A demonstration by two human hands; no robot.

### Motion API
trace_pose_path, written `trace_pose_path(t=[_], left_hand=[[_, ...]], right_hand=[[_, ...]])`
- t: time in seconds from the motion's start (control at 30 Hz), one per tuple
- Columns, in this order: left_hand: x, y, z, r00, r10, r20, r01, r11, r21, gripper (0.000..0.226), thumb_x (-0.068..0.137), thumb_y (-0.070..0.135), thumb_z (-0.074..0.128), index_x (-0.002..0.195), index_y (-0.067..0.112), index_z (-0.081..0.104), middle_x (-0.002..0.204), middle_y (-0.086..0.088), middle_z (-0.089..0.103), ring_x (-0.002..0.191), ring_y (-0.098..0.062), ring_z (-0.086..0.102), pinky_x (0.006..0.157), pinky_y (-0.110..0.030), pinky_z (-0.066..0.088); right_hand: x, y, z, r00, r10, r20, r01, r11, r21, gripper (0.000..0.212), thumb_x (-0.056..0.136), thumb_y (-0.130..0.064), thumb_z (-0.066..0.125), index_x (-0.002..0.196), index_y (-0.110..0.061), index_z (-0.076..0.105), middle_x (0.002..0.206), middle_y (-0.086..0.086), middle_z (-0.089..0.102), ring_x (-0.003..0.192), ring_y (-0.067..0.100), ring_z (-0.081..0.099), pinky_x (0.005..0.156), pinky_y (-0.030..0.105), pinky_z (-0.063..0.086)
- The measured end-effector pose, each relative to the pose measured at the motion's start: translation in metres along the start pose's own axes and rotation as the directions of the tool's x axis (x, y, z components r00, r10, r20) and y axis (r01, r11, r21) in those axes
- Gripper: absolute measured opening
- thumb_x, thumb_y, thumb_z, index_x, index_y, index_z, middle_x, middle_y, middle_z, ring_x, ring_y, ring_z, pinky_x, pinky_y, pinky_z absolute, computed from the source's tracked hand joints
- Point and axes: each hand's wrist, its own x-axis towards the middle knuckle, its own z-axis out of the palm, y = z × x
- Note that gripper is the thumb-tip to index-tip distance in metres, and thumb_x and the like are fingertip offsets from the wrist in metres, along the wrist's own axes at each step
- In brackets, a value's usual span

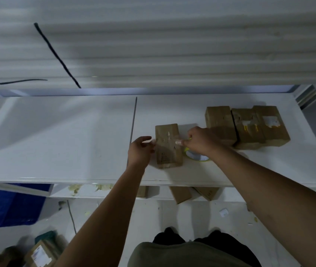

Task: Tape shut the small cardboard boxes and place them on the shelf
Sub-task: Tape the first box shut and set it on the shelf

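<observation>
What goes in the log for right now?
taping | left hand pinches tape | right hand pinches tape | box on shelf

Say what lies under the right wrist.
A tape roll with a yellow-green rim, flat on the shelf beside the small box. The right hand covers its far part.

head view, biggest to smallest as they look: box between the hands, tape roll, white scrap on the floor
1. box between the hands
2. tape roll, partly hidden by the right hand
3. white scrap on the floor
</observation>
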Motion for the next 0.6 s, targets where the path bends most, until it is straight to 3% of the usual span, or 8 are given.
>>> trace_pose_path(t=[0.07,0.13,0.3,0.37,0.43,0.53,0.6], left_hand=[[-0.006,-0.001,0.012,0.998,-0.003,-0.066,0.005,1.000,0.026,0.035,0.105,0.028,0.064,0.138,0.018,0.067,0.125,-0.010,0.072,0.105,-0.026,0.073,0.095,-0.045,0.062],[-0.011,-0.004,0.022,0.991,0.003,-0.135,0.011,0.995,0.103,0.034,0.105,0.021,0.060,0.139,0.019,0.064,0.128,-0.012,0.070,0.106,-0.027,0.071,0.096,-0.046,0.061],[-0.025,-0.008,0.033,0.951,0.017,-0.309,0.046,0.979,0.197,0.025,0.109,0.031,0.053,0.122,0.017,0.069,0.112,-0.004,0.074,0.097,-0.021,0.070,0.084,-0.037,0.057],[-0.029,-0.005,0.038,0.974,-0.006,-0.228,0.049,0.981,0.187,0.048,0.110,0.052,0.041,0.107,0.015,0.071,0.100,-0.005,0.074,0.086,-0.019,0.067,0.079,-0.035,0.051],[-0.027,0.000,0.040,0.995,-0.056,-0.083,0.066,0.990,0.127,0.057,0.104,0.063,0.048,0.101,0.012,0.073,0.094,-0.006,0.074,0.084,-0.022,0.069,0.075,-0.036,0.053],[-0.019,0.006,0.034,0.993,-0.099,0.062,0.100,0.995,-0.010,0.043,0.092,0.051,0.075,0.093,0.008,0.076,0.091,-0.011,0.077,0.092,-0.032,0.075,0.083,-0.044,0.063],[-0.016,0.005,0.029,0.989,-0.087,0.120,0.096,0.993,-0.071,0.038,0.090,0.045,0.081,0.088,0.007,0.075,0.089,-0.011,0.077,0.091,-0.033,0.075,0.083,-0.043,0.065]], right_hand=[[0.003,0.003,0.001,1.000,0.003,0.024,-0.004,0.999,0.031,0.056,0.089,-0.063,0.070,0.066,-0.019,0.044,0.059,-0.001,0.041,0.054,0.017,0.042,0.054,0.031,0.026],[0.005,0.006,0.002,0.999,0.012,0.035,-0.014,0.998,0.060,0.056,0.088,-0.063,0.071,0.067,-0.019,0.044,0.060,-0.002,0.041,0.055,0.017,0.042,0.055,0.031,0.027],[0.007,0.012,0.012,0.999,0.045,0.021,-0.047,0.989,0.138,0.053,0.085,-0.064,0.073,0.069,-0.022,0.045,0.063,-0.003,0.044,0.058,0.018,0.045,0.059,0.032,0.031],[0.008,0.013,0.015,0.999,0.036,0.006,-0.037,0.991,0.130,0.052,0.085,-0.065,0.072,0.068,-0.024,0.045,0.061,-0.004,0.044,0.057,0.017,0.045,0.056,0.031,0.030],[0.008,0.012,0.016,1.000,0.025,-0.008,-0.024,0.993,0.113,0.051,0.086,-0.065,0.071,0.068,-0.025,0.046,0.060,-0.005,0.044,0.055,0.016,0.045,0.055,0.031,0.029],[0.005,0.013,0.015,1.000,0.017,-0.009,-0.016,0.993,0.115,0.049,0.088,-0.063,0.070,0.069,-0.024,0.047,0.061,-0.003,0.043,0.055,0.017,0.043,0.056,0.032,0.028],[-0.001,0.014,0.012,1.000,-0.009,-0.015,0.011,0.988,0.153,0.053,0.088,-0.063,0.070,0.068,-0.022,0.044,0.062,-0.001,0.039,0.057,0.018,0.041,0.059,0.033,0.026]])
